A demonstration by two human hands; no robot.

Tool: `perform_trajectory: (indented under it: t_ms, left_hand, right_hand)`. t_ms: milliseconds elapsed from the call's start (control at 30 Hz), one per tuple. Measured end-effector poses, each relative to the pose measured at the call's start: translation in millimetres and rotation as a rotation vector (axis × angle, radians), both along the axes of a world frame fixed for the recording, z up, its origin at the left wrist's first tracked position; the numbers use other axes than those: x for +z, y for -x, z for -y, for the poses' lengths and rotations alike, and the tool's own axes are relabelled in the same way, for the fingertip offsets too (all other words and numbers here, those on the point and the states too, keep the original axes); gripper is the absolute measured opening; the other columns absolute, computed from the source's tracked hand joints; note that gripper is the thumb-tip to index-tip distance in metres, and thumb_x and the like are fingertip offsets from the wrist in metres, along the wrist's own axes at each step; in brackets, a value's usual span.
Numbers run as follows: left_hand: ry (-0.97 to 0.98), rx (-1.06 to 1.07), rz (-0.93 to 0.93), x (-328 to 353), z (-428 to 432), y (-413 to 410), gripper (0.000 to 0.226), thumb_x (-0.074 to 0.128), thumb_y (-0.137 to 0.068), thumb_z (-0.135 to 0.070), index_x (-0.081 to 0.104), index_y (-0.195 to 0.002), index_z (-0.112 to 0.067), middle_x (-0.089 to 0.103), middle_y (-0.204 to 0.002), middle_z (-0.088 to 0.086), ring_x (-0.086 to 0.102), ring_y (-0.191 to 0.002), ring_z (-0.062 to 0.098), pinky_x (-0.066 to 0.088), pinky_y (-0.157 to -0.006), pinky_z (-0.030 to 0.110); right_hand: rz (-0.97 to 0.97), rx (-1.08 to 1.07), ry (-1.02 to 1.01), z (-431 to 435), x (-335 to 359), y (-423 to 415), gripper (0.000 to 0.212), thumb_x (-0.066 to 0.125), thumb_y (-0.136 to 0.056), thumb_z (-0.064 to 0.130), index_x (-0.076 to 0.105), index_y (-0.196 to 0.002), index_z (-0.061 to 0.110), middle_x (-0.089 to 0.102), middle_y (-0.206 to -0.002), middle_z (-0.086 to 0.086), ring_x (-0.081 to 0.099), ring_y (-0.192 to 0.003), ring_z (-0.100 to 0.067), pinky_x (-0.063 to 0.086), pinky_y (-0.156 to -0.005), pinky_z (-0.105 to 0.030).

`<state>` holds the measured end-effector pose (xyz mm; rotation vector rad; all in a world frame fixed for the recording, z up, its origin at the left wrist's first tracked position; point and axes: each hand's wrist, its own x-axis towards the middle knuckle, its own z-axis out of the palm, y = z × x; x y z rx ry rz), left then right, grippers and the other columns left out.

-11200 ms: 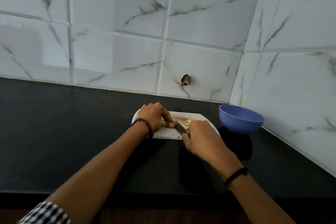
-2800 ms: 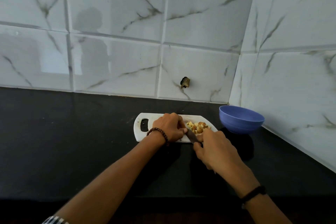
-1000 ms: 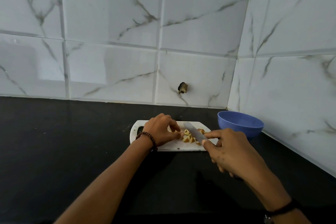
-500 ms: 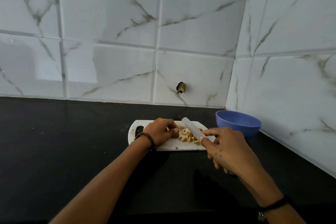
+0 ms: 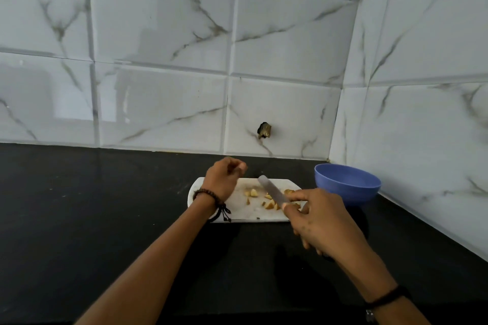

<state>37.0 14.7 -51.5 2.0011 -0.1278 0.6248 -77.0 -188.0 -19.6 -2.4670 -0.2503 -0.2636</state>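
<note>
– Knife [image 5: 272,191]: which hand has it, and how?
– The right hand [image 5: 322,221] has it. Its fingers [image 5: 298,195] are curled round the handle, with the forefinger stretched forward to the base of the blade. The grey blade slants up and away to the left, its tip over the far part of the board. Whether the edge touches anything cannot be told.
– And the other hand?
– The left hand [image 5: 224,182] is held just above the left end of the board, fingers curled and fingertips drawn together against the thumb. It is blurred, so whether they pinch anything cannot be told. A beaded bracelet [image 5: 208,194] circles that wrist.
– What lies under the blade?
– Small chopped pieces [image 5: 270,204], pale yellow with brown skin, are scattered on a white cutting board [image 5: 237,212], between the two hands.
– Further out?
– A blue bowl [image 5: 347,185] stands just right of the board, near the corner. Board and bowl sit on a black counter [image 5: 105,206]. Behind rises a white marbled tile wall [image 5: 158,87] with a small dark hole [image 5: 264,130] low down.
</note>
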Motion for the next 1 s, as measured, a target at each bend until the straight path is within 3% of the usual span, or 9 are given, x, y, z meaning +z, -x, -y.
perform_trajectory:
  t_ms: [133, 200, 300, 400, 433, 567, 700, 833, 1000]
  left_hand:
    - [0.204, 0.065, -0.04, -5, -11, -2, 0.007, 0.06, -0.095, -0.025, 0.064, -0.093, -0.019, 0.07, -0.086, -0.005, 0.067, -0.088, 0.011, 0.055, -0.089, 0.038]
    - [0.245, 0.056, -0.063, -9, -10, 0, 0.008, 0.06, -0.095, -0.021, 0.063, -0.097, -0.015, 0.07, -0.083, -0.003, 0.068, -0.083, 0.008, 0.056, -0.087, 0.036]
    - [0.259, 0.081, -0.054, -10, -11, 1, 0.01, 0.06, -0.094, -0.02, 0.063, -0.098, -0.012, 0.071, -0.08, -0.003, 0.069, -0.079, 0.007, 0.057, -0.084, 0.032]
    - [0.246, 0.106, -0.051, -9, -13, 2, 0.008, 0.063, -0.092, -0.024, 0.063, -0.094, -0.016, 0.071, -0.08, -0.003, 0.069, -0.08, 0.008, 0.056, -0.085, 0.031]
    - [0.244, 0.107, -0.047, -9, -13, 2, 0.01, 0.065, -0.092, -0.026, 0.064, -0.093, -0.016, 0.072, -0.08, -0.003, 0.069, -0.079, 0.008, 0.056, -0.084, 0.03]
    - [0.215, 0.082, -0.039, -8, -10, 3, 0.015, 0.07, -0.087, -0.03, 0.069, -0.093, -0.016, 0.072, -0.082, -0.004, 0.069, -0.078, 0.008, 0.056, -0.08, 0.024]
    - [0.153, 0.062, -0.079, -9, -8, 4, 0.016, 0.072, -0.085, -0.033, 0.071, -0.094, -0.019, 0.072, -0.084, -0.006, 0.068, -0.079, 0.005, 0.054, -0.078, 0.02]
    - [0.125, 0.051, -0.115, -7, -9, 7, 0.016, 0.075, -0.083, -0.032, 0.07, -0.093, -0.021, 0.07, -0.086, -0.009, 0.065, -0.084, 0.003, 0.045, -0.067, 0.011]
    - [0.079, -0.01, -0.154, -7, -8, 10, 0.02, 0.079, -0.079, -0.025, 0.071, -0.096, -0.019, 0.069, -0.089, -0.009, 0.06, -0.085, -0.002, 0.04, -0.067, 0.008]
  right_hand:
    - [0.059, 0.057, 0.099, -24, -5, 1, 0.029, 0.059, -0.097, 0.036, 0.065, -0.125, 0.032, 0.065, -0.095, 0.007, 0.062, -0.065, -0.007, 0.057, -0.063, -0.026]
    - [0.073, 0.088, 0.138, -36, -9, -1, 0.031, 0.059, -0.097, 0.037, 0.064, -0.127, 0.031, 0.063, -0.1, 0.007, 0.059, -0.068, -0.008, 0.055, -0.066, -0.025]
    - [0.082, 0.106, 0.223, -45, -14, -5, 0.032, 0.057, -0.098, 0.037, 0.064, -0.128, 0.03, 0.062, -0.1, 0.004, 0.055, -0.078, -0.008, 0.041, -0.06, -0.019]
    - [0.083, 0.051, 0.27, -37, -13, -9, 0.031, 0.055, -0.098, 0.038, 0.064, -0.127, 0.03, 0.06, -0.122, 0.002, 0.057, -0.108, -0.014, 0.045, -0.077, -0.026]
    - [0.081, 0.018, 0.283, -32, -12, -11, 0.03, 0.055, -0.098, 0.039, 0.064, -0.126, 0.03, 0.058, -0.124, 0.002, 0.058, -0.109, -0.015, 0.049, -0.082, -0.028]
    - [0.001, -0.083, 0.242, -9, -9, -20, 0.036, 0.059, -0.096, 0.043, 0.058, -0.13, 0.03, 0.061, -0.11, 0.003, 0.066, -0.09, -0.013, 0.059, -0.083, -0.036]
    - [0.01, -0.117, 0.17, 7, -5, -25, 0.034, 0.058, -0.098, 0.038, 0.059, -0.131, 0.029, 0.063, -0.093, 0.005, 0.064, -0.076, -0.008, 0.06, -0.075, -0.028]
    - [0.069, -0.129, 0.138, 10, -3, -24, 0.029, 0.057, -0.1, 0.037, 0.062, -0.126, 0.026, 0.061, -0.084, 0.007, 0.063, -0.074, -0.008, 0.06, -0.073, -0.028]
    - [0.07, -0.136, 0.107, 4, -5, -28, 0.028, 0.058, -0.098, 0.038, 0.063, -0.124, 0.027, 0.064, -0.087, 0.005, 0.066, -0.076, -0.009, 0.061, -0.074, -0.029]
